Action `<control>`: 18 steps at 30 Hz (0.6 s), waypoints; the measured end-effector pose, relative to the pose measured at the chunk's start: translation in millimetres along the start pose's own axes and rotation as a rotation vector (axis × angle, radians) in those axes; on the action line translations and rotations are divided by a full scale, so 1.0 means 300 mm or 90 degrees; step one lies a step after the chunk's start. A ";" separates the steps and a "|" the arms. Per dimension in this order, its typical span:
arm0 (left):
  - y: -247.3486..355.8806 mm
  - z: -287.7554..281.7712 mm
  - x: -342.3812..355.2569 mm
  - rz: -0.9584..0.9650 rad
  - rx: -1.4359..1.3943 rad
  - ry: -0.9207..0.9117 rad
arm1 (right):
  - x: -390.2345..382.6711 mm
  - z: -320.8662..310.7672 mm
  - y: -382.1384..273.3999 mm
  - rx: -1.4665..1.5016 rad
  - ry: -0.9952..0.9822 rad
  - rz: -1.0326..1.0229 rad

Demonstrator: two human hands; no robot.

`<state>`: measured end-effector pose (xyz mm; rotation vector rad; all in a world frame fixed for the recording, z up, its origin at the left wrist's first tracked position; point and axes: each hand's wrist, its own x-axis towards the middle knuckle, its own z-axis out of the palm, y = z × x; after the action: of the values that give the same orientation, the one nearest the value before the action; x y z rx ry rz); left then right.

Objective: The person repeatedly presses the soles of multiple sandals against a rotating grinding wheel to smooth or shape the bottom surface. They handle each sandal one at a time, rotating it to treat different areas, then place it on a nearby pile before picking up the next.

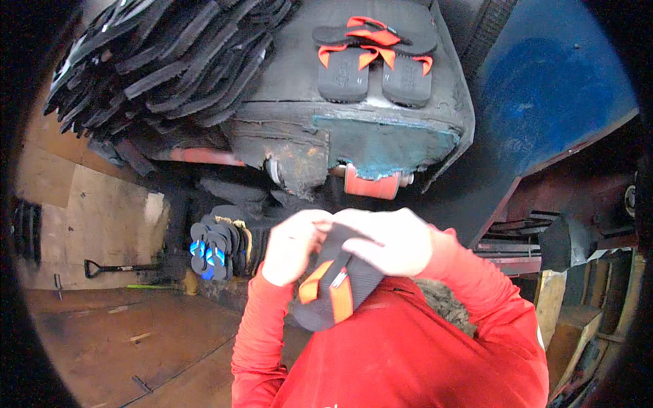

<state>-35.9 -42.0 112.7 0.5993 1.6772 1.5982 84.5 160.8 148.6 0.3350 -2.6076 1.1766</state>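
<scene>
Held close in front of my red shirt is a black flip-flop with orange straps. Its strapped part points down and to the left. My left hand closes on the upper end of its sole, while my right hand grips it from the right with the thumb lying across the sole. Some fingers are hidden behind the flip-flop. Just beyond my hands, an orange-red roller shows under the front edge of a dusty black machine.
Several black soles are heaped at the far left. Orange-strapped flip-flops lie on the machine top. Blue-strapped flip-flops stand stacked at left, near a black-handled tool on the floor. A blue metal panel slopes at right.
</scene>
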 end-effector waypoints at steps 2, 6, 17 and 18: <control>-0.009 -0.050 -0.005 0.064 -0.275 0.045 | 0.018 -0.109 0.027 -0.066 0.143 -0.017; -0.083 -0.205 -0.079 0.126 -0.225 0.304 | 0.080 -0.384 0.136 0.204 0.399 0.282; -0.299 -0.268 -0.264 0.029 -0.307 0.380 | 0.286 -0.503 0.465 0.054 0.392 0.378; -0.312 -0.284 -0.281 0.038 -0.306 0.394 | 0.283 -0.509 0.466 0.035 0.379 0.392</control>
<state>-34.7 -171.8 33.4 -0.1094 1.5862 2.2852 -17.6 357.9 176.4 -0.7505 -2.1801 1.2623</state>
